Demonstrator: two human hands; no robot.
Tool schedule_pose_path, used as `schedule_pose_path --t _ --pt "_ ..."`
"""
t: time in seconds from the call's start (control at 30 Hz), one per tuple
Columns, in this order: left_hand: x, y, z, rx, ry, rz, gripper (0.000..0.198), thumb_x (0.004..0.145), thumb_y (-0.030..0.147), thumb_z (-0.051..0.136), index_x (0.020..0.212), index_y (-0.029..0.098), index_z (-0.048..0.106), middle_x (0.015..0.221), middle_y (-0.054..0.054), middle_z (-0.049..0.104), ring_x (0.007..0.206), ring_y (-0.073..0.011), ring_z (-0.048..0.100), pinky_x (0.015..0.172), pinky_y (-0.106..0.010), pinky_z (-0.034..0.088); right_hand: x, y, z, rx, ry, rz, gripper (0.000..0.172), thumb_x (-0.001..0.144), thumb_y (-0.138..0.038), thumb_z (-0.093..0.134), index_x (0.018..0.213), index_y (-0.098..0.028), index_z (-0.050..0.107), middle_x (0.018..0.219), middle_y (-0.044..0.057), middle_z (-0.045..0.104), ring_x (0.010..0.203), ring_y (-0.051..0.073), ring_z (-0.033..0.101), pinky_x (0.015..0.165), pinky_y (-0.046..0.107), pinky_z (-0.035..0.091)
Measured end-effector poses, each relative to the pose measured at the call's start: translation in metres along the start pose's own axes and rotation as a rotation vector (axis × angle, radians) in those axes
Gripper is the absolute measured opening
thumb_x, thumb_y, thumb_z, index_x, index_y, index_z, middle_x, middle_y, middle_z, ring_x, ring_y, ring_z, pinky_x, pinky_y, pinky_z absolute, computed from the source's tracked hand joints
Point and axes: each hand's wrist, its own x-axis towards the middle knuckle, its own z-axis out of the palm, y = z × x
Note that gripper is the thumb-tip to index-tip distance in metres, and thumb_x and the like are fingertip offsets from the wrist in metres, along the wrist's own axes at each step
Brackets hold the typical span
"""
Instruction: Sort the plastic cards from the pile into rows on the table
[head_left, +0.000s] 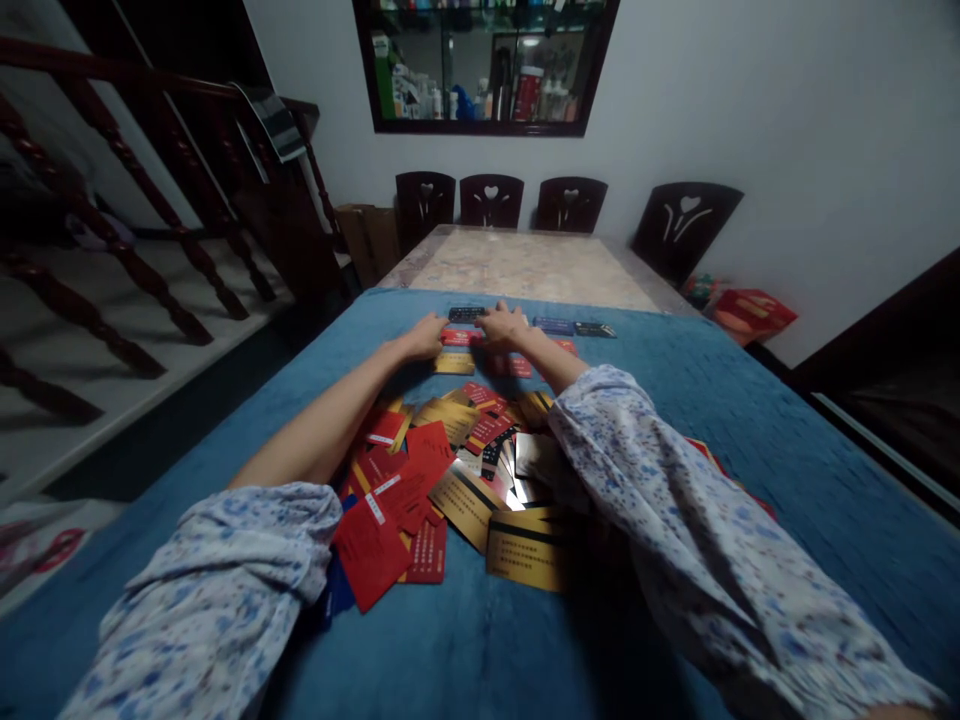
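Observation:
A small red card [461, 338] lies on the blue cloth between my hands, at the far part of the cloth. At its left end, my left hand [424, 338] has its fingers bent in and closed on the edge. My right hand [504, 328] rests at the card's right end, palm down, fingers apart. Just beyond is a black card [466, 314]; a gold card [454, 363] sits on the near side. Under my right wrist another red card [513, 366] shows in part. Both hands' fingertips are small and partly hidden.
Between my forearms spreads a loose heap of red, gold and silver cards [465, 480]. A blue card [553, 325] and a dark card [595, 329] lie right of my hands. The blue cloth [720, 400] covers the table's near part; several dark chairs [491, 200] stand behind.

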Motion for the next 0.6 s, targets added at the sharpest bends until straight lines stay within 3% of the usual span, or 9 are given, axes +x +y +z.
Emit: schedule_pose_path --t 0.33,0.6 --pt "-0.041 0.015 -0.002 -0.084 0.134 0.155 0.051 0.072 0.011 0.057 0.123 0.013 0.068 0.122 -0.012 0.060 0.116 -0.0263 0.060 0.109 -0.037 0.048 -0.045 -0.002 -0.006 0.037 0.110 -0.045 0.041 0.093 -0.025 0.055 0.132 -0.025 0.068 0.138 0.014 0.062 0.126 0.035 0.040 0.097 0.049 0.039" --pt "-0.083 0.055 -0.006 -0.154 0.152 0.226 0.052 0.078 0.009 0.056 0.128 0.017 0.065 0.129 -0.010 0.057 0.124 -0.0232 0.055 0.113 -0.035 0.044 -0.090 -0.001 -0.009 0.079 0.142 -0.086 0.035 0.095 -0.029 0.056 0.126 -0.025 0.071 0.137 0.013 0.063 0.126 0.034 0.040 0.095 0.046 0.036"
